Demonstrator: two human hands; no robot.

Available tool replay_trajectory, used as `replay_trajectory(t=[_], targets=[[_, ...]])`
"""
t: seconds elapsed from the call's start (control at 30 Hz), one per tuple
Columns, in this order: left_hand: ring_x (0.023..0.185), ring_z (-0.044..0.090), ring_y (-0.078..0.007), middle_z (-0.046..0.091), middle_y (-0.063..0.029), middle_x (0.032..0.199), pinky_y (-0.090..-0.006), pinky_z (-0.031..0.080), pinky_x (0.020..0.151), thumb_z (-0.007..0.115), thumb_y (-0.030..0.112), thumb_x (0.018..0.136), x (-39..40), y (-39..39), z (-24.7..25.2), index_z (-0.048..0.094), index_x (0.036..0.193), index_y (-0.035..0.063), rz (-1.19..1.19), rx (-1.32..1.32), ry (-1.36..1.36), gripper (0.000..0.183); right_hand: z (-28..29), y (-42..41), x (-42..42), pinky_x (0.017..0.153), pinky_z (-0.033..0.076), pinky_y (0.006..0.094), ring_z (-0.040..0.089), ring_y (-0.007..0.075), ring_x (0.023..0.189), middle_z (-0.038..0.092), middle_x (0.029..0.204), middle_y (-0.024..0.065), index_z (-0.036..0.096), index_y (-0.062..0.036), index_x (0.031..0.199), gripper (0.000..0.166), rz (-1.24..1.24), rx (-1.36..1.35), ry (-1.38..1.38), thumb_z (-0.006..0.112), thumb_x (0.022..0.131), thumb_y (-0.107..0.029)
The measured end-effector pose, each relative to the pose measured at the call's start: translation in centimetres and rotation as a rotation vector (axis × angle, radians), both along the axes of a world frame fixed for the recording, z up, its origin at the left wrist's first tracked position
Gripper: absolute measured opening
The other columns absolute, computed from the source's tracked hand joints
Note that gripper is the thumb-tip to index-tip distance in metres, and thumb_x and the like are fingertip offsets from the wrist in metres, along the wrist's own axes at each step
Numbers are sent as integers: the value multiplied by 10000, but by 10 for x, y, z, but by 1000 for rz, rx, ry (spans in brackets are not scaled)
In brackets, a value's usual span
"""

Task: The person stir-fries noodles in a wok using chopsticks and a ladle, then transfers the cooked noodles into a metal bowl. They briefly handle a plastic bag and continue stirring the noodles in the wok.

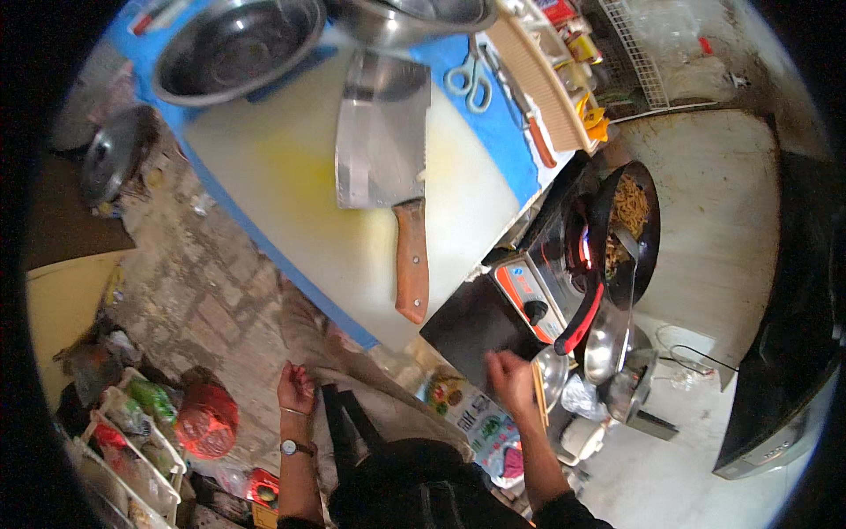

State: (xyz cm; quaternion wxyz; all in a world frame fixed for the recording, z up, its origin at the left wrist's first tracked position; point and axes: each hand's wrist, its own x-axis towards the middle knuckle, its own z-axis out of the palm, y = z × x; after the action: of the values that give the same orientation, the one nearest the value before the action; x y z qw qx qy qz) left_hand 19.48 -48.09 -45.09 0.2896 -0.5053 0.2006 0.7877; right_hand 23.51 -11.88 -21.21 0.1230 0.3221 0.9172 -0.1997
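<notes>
My left hand [297, 389] hangs beside my body above the floor, fingers curled, holding nothing that I can see. My right hand [510, 379] is loosely closed near the dark panel [479, 324] before the stove; whether anything lies inside it cannot be told. A cleaver with a wooden handle [412, 264] lies flat on the white cutting board [277, 178]. To the right, a black wok [651, 218] with a red and black handle sits tilted in view over a lit gas stove [525, 294]. Shredded brown food [630, 206] is in it, with a metal spatula [626, 248] resting inside.
Metal bowls [241, 56] stand at the board's far edge. Scissors [470, 82] and a knife with a reddish handle [542, 142] lie on the blue cloth. Chopsticks [541, 397], a metal bowl [600, 350] and a lidded pot [581, 440] are near the stove. Baskets of produce [135, 440] stand on the floor.
</notes>
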Motion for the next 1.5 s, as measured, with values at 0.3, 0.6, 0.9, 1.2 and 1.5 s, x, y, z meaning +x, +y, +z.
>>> replay_trajectory(t=[0.3, 0.6, 0.9, 1.2, 1.5], targets=[[1220, 327, -306, 399, -150, 1294, -461, 256, 978, 380, 619, 785, 35, -39, -14, 420, 1264, 174, -2008, -862, 1063, 655, -106, -87, 118, 927, 334, 308, 431, 199, 1099, 472, 1209, 117, 438, -24, 1224, 468, -235, -1432, -140, 472, 875, -334], [1249, 290, -310, 350, -123, 1341, -452, 227, 1018, 401, 600, 801, -39, -10, 49, 365, 1303, 108, -1941, -352, 812, 704, -152, -80, 137, 965, 298, 298, 426, 187, 1121, 488, 1211, 94, 451, 19, 1200, 422, -42, -1328, -221, 452, 882, -257], [1218, 335, -310, 360, -118, 1334, -446, 289, 979, 402, 558, 825, -33, -36, 22, 383, 1293, 120, -1847, -422, 1003, 642, -23, -96, 121, 968, 300, 310, 434, 176, 1112, 512, 1189, 81, 480, 22, 1172, 396, -267, -1594, 218, 476, 865, -227], [1176, 383, -308, 377, -112, 1314, -439, 349, 934, 404, 512, 845, -54, -66, -19, 406, 1272, 127, -1771, -481, 1154, 575, -226, -96, 149, 894, 372, 311, 497, 207, 1026, 543, 1134, 111, 527, 12, 1116, 342, 36, -1243, -243, 449, 860, -202], [1045, 448, -295, 454, -110, 1185, -418, 389, 843, 421, 428, 846, -126, -31, -4, 473, 1166, 98, -2036, -542, 1109, 462, -208, -123, 141, 856, 392, 312, 520, 202, 969, 562, 1084, 118, 542, 14, 1089, 322, -278, -1187, -241, 439, 866, -195]])
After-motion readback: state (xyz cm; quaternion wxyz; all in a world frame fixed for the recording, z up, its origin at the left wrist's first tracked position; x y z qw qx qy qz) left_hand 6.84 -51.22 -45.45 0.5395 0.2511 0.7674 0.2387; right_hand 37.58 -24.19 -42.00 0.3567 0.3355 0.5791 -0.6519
